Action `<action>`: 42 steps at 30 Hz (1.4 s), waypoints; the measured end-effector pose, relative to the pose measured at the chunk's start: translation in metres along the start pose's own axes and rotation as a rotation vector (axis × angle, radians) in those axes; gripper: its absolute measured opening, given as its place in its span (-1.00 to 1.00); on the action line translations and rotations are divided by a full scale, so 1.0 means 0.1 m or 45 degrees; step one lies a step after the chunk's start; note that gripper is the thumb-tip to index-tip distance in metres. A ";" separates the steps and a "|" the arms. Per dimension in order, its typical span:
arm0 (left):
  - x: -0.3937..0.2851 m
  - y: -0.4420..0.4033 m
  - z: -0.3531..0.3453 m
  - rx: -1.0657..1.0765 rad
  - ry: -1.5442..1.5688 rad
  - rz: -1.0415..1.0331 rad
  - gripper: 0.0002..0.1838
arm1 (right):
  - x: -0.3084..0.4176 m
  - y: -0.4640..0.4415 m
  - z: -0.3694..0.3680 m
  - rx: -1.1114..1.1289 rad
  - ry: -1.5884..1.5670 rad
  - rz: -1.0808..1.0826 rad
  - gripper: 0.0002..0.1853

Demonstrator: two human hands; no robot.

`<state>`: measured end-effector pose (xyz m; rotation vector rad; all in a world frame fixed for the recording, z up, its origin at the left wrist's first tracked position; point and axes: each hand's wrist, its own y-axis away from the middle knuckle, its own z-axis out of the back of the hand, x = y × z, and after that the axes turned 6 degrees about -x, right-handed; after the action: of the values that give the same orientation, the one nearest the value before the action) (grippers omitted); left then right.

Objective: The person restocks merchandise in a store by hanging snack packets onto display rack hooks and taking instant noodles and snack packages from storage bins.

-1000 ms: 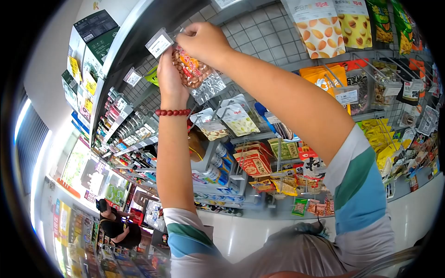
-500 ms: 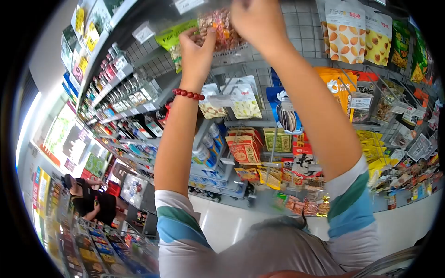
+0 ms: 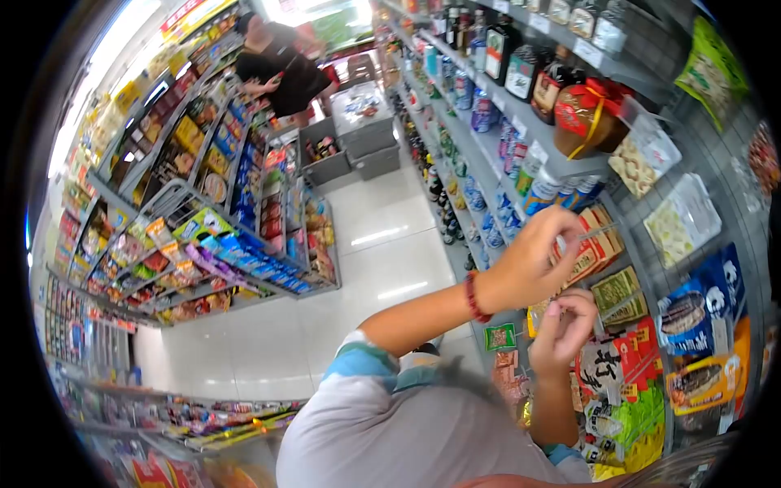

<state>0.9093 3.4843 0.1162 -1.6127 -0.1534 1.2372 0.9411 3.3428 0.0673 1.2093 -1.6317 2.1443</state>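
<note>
My left hand (image 3: 533, 256), with a red bead bracelet (image 3: 477, 297) at its wrist, is raised before the snack rack with its fingers curled. Just below it is my right hand (image 3: 561, 329), fingers bent and thumb close to the index finger. Whatever either hand may hold is hidden or too small to make out. Behind the hands hang red-and-tan snack bags (image 3: 598, 244) and green packets (image 3: 620, 294). A white-and-red bag (image 3: 610, 366) hangs beside my right wrist. Further right are a pale clear-fronted bag (image 3: 683, 220) and a blue bag (image 3: 691, 317).
Shelves on the right hold bottles (image 3: 498, 53) and a brown jar with a red cover (image 3: 590, 118). A snack-filled shelf unit (image 3: 220, 179) stands left across the tiled aisle (image 3: 382, 260). At the far end a person in black (image 3: 277, 65) stands near grey crates (image 3: 325, 159).
My view has swung left and turned along the aisle. Both hands have come down from the packets high on the rack and are now close together at chest height.
</note>
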 end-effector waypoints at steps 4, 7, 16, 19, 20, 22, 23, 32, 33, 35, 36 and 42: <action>0.14 0.71 0.68 -0.139 -0.113 0.407 -0.77 | -0.18 0.12 -0.47 0.229 -0.244 -0.150 -0.82; 0.33 1.34 1.31 -0.208 -0.230 0.722 -0.77 | -0.38 0.35 -0.89 0.305 -0.297 -0.359 -0.84; 0.82 2.36 3.18 -0.796 -0.220 1.195 -0.82 | -1.03 0.51 -2.10 0.769 -0.127 -0.580 -0.82; 1.06 2.24 3.56 -0.820 -0.225 1.263 -0.83 | -1.37 0.62 -2.48 0.817 -0.111 -0.733 -0.82; 1.14 2.17 3.66 -0.782 -0.189 1.264 -0.83 | -1.45 0.62 -2.59 0.843 -0.101 -0.815 -0.82; 1.33 2.02 3.81 -0.721 -0.124 1.299 -0.81 | -1.60 0.59 -2.83 0.892 -0.089 -0.926 -0.82; 1.42 1.94 3.86 -0.717 -0.120 1.309 -0.81 | -1.68 0.58 -2.95 0.891 -0.083 -0.936 -0.82; 2.41 1.42 4.19 -0.360 -0.158 1.348 -0.79 | -2.66 0.52 -4.34 1.096 -0.256 -1.165 -0.82; 2.49 1.34 4.29 -0.302 -0.292 1.367 -0.78 | -2.86 0.52 -4.56 1.135 -0.261 -1.106 -0.80; 2.71 1.27 4.45 -0.335 -0.382 1.392 -0.76 | -3.09 0.34 -5.02 1.226 -0.318 -1.167 -0.81; 2.82 1.19 4.52 -0.422 -0.338 1.412 -0.75 | -3.18 0.22 -5.26 1.222 -0.328 -1.164 -0.81; 3.33 0.45 4.99 -0.744 -0.310 1.434 -0.81 | -3.65 -0.56 -6.48 1.332 -0.467 -1.112 -0.84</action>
<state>0.6595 3.9930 -0.0862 -2.1191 0.3304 2.4129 0.8964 4.0431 -0.1859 2.0964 0.2297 2.1274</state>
